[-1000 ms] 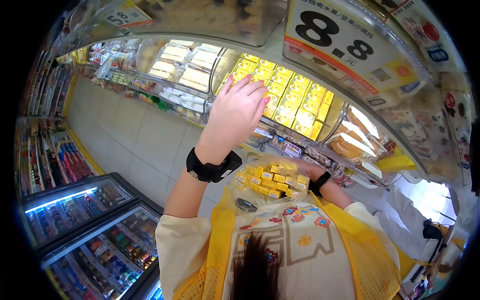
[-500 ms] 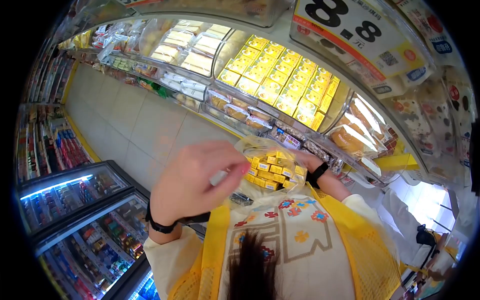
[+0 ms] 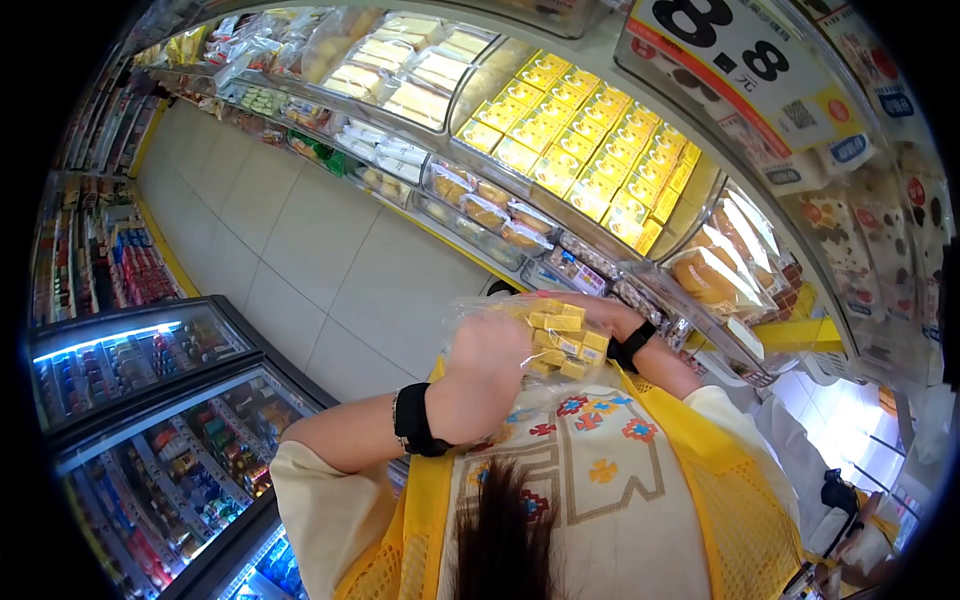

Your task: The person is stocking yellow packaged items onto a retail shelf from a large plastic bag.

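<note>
A clear plastic bag (image 3: 600, 330) holding several small yellow boxes (image 3: 562, 340) is held close in front of my chest. My left hand (image 3: 487, 352) is at the bag's left side, curled closed on the plastic and slightly blurred; its fingertips are turned out of sight. My right hand (image 3: 590, 306) reaches round the far side of the bag and supports it. Part of that hand is hidden behind the bag and boxes. Both wrists wear black bands.
Beyond the bag, a shelf bin holds rows of yellow boxes (image 3: 590, 140). Wrapped breads (image 3: 715, 265) and packaged sandwiches (image 3: 415, 75) flank it. A large price sign (image 3: 745, 75) hangs close at upper right. Glass-topped chest freezers (image 3: 180, 450) stand at left beside the tiled floor (image 3: 300, 225).
My left hand has come right and onto the bag from a raised spot at its left. The bag's boxes have shifted and tilted. The view has moved slightly.
</note>
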A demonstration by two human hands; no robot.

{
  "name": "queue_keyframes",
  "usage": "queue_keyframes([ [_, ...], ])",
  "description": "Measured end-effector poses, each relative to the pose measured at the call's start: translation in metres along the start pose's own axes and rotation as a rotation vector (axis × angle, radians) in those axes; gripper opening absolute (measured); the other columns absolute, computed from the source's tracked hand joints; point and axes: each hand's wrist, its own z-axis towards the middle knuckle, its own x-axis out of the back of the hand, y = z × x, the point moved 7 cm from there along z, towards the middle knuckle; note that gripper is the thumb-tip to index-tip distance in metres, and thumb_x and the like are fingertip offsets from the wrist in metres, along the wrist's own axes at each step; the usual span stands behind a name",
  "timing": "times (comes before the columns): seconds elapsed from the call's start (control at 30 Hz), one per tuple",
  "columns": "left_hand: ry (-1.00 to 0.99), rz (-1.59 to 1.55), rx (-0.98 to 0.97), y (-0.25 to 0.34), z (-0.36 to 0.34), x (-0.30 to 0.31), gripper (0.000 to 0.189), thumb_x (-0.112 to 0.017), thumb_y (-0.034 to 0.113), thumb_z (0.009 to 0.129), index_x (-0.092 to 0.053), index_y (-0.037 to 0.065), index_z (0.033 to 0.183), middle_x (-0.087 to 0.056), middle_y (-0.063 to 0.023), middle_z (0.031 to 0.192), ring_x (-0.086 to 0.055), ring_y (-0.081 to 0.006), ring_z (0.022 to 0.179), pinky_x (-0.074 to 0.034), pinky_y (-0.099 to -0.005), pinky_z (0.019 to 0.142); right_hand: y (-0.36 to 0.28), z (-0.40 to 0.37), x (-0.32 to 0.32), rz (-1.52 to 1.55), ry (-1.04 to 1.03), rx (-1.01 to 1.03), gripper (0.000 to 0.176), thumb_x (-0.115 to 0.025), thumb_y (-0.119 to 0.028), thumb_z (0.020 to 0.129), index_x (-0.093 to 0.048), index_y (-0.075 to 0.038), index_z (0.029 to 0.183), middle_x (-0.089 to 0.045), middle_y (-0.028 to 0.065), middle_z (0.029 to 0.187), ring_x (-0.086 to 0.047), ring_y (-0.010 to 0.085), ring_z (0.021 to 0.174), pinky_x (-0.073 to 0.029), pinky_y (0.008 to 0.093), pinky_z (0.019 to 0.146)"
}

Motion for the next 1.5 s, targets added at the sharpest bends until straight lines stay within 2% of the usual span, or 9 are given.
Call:
queue_keyframes([
  [0.13,-0.170,0.062,0.064,-0.001,0.005,-0.008,0.011,-0.057,0.009,0.069,-0.062,0.005,0.079,-0.058,-0.0137,0.080,-0.057,-0.0281,0.081,-0.042,-0.0372,0.063,0.002,-0.001,0.000,0.003,-0.018,0.033,0.047,-0.049,-0.033,0.100,-0.045,-0.005,0.138,-0.055,0.0067,0.133,-0.055,0.0144,0.117,-0.045,0.0286,0.100],
  [0.23,-0.088,0.045,0.035,-0.009,0.004,-0.018,0.012,-0.057,0.009,0.067,-0.062,0.006,0.078,-0.057,-0.0121,0.076,-0.057,-0.0282,0.083,-0.040,-0.0379,0.064,0.005,0.000,0.003,0.022,-0.012,0.027,0.047,-0.049,-0.033,0.100,-0.045,-0.006,0.138,-0.055,0.0069,0.133,-0.055,0.0148,0.118,-0.046,0.0290,0.099],
  [0.33,0.240,-0.020,-0.076,-0.010,0.001,-0.009,0.009,-0.058,0.009,0.067,-0.061,0.007,0.075,-0.057,-0.0108,0.075,-0.056,-0.0267,0.083,-0.039,-0.0379,0.065,-0.001,-0.004,-0.002,-0.008,0.022,0.022,0.047,-0.049,-0.034,0.100,-0.046,-0.007,0.138,-0.056,0.0066,0.132,-0.056,0.0148,0.117,-0.047,0.0293,0.097],
  [0.73,-0.155,0.447,0.006,-0.012,0.003,-0.023,0.020,-0.060,0.011,0.071,-0.057,0.007,0.091,-0.061,-0.0073,0.078,-0.058,-0.0225,0.083,-0.041,-0.0332,0.073,0.013,0.014,0.016,0.009,0.028,0.027,0.047,-0.051,-0.036,0.099,-0.047,-0.008,0.137,-0.057,0.0054,0.131,-0.058,0.0138,0.113,-0.048,0.0301,0.095],
  [0.8,-0.077,0.281,-0.139,-0.011,0.004,-0.010,0.021,-0.061,0.010,0.072,-0.057,0.006,0.093,-0.061,-0.0086,0.076,-0.060,-0.0230,0.077,-0.042,-0.0332,0.072,0.011,0.009,0.016,0.010,0.052,0.018,0.047,-0.051,-0.036,0.099,-0.047,-0.007,0.137,-0.057,0.0055,0.131,-0.058,0.0138,0.113,-0.049,0.0300,0.095],
  [1.03,-0.067,-0.192,-0.043,-0.037,0.004,0.054,0.031,-0.068,0.008,0.067,-0.057,0.006,0.096,-0.064,-0.0109,0.078,-0.062,-0.0316,0.073,-0.048,-0.0429,0.064,0.009,0.001,0.007,0.087,0.061,-0.072,0.047,-0.049,-0.033,0.100,-0.047,-0.005,0.137,-0.056,0.0062,0.132,-0.058,0.0140,0.115,-0.049,0.0293,0.095],
  [1.3,-0.050,-1.070,0.130,-0.080,0.006,0.105,0.037,-0.076,0.003,0.069,-0.061,0.005,0.103,-0.069,-0.0042,0.091,-0.068,-0.0142,0.088,-0.054,-0.0274,0.078,0.012,0.004,0.014,0.045,0.076,0.009,0.045,-0.050,-0.032,0.100,-0.049,-0.005,0.136,-0.058,0.0061,0.130,-0.060,0.0134,0.111,-0.050,0.0280,0.094],
  [1.43,0.047,-1.116,0.076,-0.096,0.021,0.109,0.041,-0.075,0.001,0.071,-0.059,0.004,0.108,-0.067,-0.0044,0.103,-0.066,-0.0131,0.094,-0.054,-0.0284,0.080,0.010,-0.001,0.015,0.020,0.099,0.038,0.044,-0.051,-0.033,0.099,-0.050,-0.006,0.134,-0.058,0.0050,0.129,-0.060,0.0120,0.110,-0.051,0.0272,0.092],
  [1.5,0.092,-1.127,-0.004,-0.095,0.035,0.114,0.040,-0.073,0.001,0.074,-0.059,0.007,0.111,-0.067,-0.0017,0.094,-0.066,-0.0096,0.089,-0.053,-0.0252,0.078,0.008,-0.007,0.014,0.013,0.132,0.057,0.044,-0.051,-0.033,0.099,-0.051,-0.006,0.134,-0.059,0.0046,0.128,-0.060,0.0118,0.109,-0.051,0.0269,0.092],
])
